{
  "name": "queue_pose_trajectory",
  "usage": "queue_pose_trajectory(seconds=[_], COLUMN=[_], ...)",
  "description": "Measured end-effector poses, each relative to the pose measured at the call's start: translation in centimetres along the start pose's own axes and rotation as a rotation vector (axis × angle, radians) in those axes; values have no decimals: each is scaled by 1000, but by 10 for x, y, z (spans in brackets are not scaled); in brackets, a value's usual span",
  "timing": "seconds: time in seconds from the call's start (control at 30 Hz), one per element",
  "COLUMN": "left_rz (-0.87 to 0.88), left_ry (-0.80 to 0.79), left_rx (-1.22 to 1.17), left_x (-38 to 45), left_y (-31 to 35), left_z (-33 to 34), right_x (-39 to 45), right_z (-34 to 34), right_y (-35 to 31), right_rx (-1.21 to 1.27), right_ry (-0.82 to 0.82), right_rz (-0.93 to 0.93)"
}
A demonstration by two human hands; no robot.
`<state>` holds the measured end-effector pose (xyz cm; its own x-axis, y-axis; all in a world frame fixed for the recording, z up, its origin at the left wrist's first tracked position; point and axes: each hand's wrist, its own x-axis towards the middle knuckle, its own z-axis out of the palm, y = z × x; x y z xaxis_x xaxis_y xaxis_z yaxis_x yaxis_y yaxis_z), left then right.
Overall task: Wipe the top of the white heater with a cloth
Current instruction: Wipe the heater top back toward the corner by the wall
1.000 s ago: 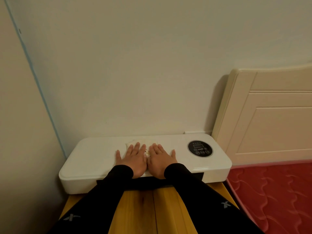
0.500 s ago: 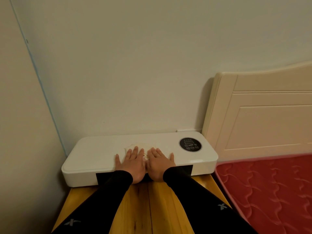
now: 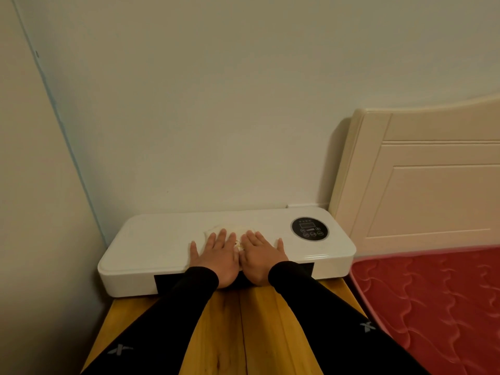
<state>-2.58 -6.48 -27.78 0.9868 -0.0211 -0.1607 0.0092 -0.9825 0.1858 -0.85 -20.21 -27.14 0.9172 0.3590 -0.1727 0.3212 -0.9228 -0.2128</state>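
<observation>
The white heater (image 3: 162, 244) lies flat along the far end of the wooden worktop (image 3: 238, 328), its long back edge against the wall (image 3: 216, 104), its left end near the room corner and its right end just beside the cream headboard (image 3: 422, 180). On the right part of its top sits a round black control panel (image 3: 310, 228) with small light markings, too small to read. A pale cloth (image 3: 216, 230) lies on the middle of the heater's top, nearly the same colour as the surface, so its outline is hard to trace; only its far edge and a crumpled bit between the two hands show. The left hand (image 3: 216, 258) and the right hand (image 3: 261, 257) lie palm down side by side on the cloth, touching or almost touching each other, with the fingers (image 3: 222, 235) straight and slightly spread, pressing flat and not curled round anything. Both thumbs point outward. Both forearms wear black sleeves (image 3: 319, 307) with a small grey mark on each, reaching over the worktop from the near edge. A dark slot (image 3: 162, 285) runs along the heater's near face beneath the wrists. To the right, a red quilted mattress (image 3: 433, 307) lies below the headboard.
</observation>
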Motion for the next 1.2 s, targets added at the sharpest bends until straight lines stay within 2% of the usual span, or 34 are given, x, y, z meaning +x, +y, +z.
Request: queue_pose_trajectory(seconds=[0.63, 1.2], left_rz=[-17, 9], left_ry=[-11, 67], left_rx=[-14, -66], left_x=[55, 51], left_y=[0, -2], left_z=[-7, -1], right_x=[50, 47], right_z=[-2, -3], right_y=[15, 17], right_rx=[22, 60], right_ry=[51, 61], right_rz=[18, 1])
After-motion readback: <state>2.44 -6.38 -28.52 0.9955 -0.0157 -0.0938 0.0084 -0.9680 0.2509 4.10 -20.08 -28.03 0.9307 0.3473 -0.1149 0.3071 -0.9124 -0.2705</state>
